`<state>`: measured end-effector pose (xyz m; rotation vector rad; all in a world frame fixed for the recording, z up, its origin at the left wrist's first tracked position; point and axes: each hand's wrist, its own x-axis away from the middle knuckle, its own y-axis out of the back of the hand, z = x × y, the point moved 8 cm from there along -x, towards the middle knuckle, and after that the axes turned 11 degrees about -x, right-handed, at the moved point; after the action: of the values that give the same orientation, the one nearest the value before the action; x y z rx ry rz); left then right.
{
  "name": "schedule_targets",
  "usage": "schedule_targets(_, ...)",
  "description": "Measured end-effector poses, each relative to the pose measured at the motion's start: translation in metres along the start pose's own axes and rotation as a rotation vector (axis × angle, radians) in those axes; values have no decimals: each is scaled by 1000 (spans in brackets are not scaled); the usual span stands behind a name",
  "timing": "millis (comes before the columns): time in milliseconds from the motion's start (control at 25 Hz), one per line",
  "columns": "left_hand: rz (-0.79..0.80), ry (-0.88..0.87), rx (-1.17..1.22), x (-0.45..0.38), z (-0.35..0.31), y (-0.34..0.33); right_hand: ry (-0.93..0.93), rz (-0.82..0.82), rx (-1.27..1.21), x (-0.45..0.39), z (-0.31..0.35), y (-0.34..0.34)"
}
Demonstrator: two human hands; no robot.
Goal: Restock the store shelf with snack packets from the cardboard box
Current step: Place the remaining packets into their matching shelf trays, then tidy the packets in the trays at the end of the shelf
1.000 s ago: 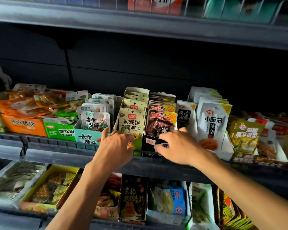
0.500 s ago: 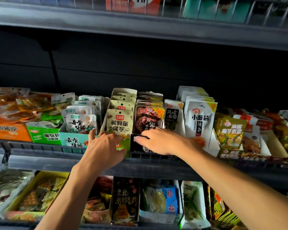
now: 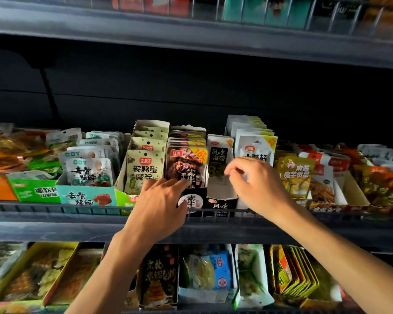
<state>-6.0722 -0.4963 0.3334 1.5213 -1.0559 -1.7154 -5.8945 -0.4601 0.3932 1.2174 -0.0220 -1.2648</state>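
Fingers of the left hand [image 3: 159, 201] spread flat against the dark snack packets [image 3: 186, 164] mid-shelf, right hand [image 3: 256, 184] loosely curled, empty, at three o'clock before the seaweed packet [image 3: 219, 155].

Snack packets stand upright in open display cartons along the middle store shelf [image 3: 55, 230], packed front to back in rows. A dark packet [image 3: 185, 163] with a red logo and a yellow "10%" corner leads its row, flanked on the left by a pale green packet [image 3: 144, 168] and on the right by a black-and-white packet [image 3: 218, 155]. Further left, white packets [image 3: 89, 171] with teal lettering sit in a teal carton [image 3: 86, 197]. A tall white stack [image 3: 252, 141] rises right of centre.
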Motion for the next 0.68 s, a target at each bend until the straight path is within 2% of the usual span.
schedule_targets(40, 12, 5, -7, -2, -1, -3, -35, 8, 86, 9, -15, 9)
schedule_targets(160, 3, 47, -30, -6, -3, -3, -155, 294, 255, 44, -47, -8)
schedule_targets(200, -12, 73, -35, -9, -4, 2, -166, 339, 276, 50, -52, -16)
schedule_targets(280, -41, 106, -33, -13, -9, 12, -200, 345, 285, 44, -57, -21)
schedule_targets(400, -99, 37, 13, -19, -40, 27, -286, 411, 233, 33, -68, -26)
schedule_targets(560, -160, -157, 157, -34, -113, 32, -25, 238, 278, 60, -56, 6)
schedule_targets(640, -135, -260, 235, -50, -163, 26, -1, 69, 244, 77, -71, 36)
schedule_targets(680, -113, -311, 240, -61, -189, 21, -54, -1, 230, 86, -85, 53)
